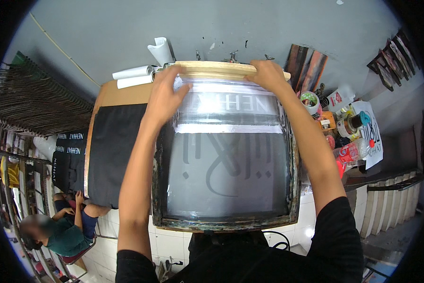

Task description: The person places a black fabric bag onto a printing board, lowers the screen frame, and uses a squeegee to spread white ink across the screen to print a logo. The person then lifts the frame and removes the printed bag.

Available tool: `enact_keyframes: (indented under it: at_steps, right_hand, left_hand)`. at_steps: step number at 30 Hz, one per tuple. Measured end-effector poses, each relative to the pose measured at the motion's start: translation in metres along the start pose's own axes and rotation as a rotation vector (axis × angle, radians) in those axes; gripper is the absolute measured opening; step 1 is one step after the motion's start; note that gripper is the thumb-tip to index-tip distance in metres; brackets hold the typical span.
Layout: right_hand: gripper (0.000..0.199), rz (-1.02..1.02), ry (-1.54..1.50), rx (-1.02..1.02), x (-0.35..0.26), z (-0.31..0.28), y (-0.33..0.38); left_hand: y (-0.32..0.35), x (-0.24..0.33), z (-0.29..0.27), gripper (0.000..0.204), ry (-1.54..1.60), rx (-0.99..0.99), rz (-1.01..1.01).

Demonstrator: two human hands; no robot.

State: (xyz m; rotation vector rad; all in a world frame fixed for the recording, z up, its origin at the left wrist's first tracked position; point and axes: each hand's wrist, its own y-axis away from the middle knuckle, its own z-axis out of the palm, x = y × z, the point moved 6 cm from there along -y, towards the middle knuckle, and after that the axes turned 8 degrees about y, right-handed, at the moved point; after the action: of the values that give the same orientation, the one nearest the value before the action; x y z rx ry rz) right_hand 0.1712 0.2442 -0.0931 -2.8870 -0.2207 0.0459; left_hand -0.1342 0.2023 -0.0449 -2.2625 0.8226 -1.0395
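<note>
While both hands grip a long pale wooden squeegee (pixel 221 70), it rests at the far end of the dark-framed rectangular mesh printing screen (pixel 227 177). The left hand (pixel 166 96) clasps its left part, the right hand (pixel 267 74) its right. Black cloth (pixel 113 151) lies left of the screen.

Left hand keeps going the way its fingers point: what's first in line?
Probably the wooden squeegee that the left hand already grips at the screen frame's far end. Past it comes the grey wall; depth is unclear.
</note>
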Motion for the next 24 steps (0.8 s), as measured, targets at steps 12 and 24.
enact_keyframes:
  at_steps: [12,24]
  right_hand:
    - [0.066,0.102,0.093,-0.046,-0.010,-0.002,0.041]
    - [0.051,0.021,0.050,0.091,-0.048,-0.016,0.144]
  left_hand:
    - [-0.013,-0.047,0.048,0.037,-0.053,-0.446,-0.345]
    - [0.075,0.014,0.009,0.028,-0.013,-0.380,-0.283]
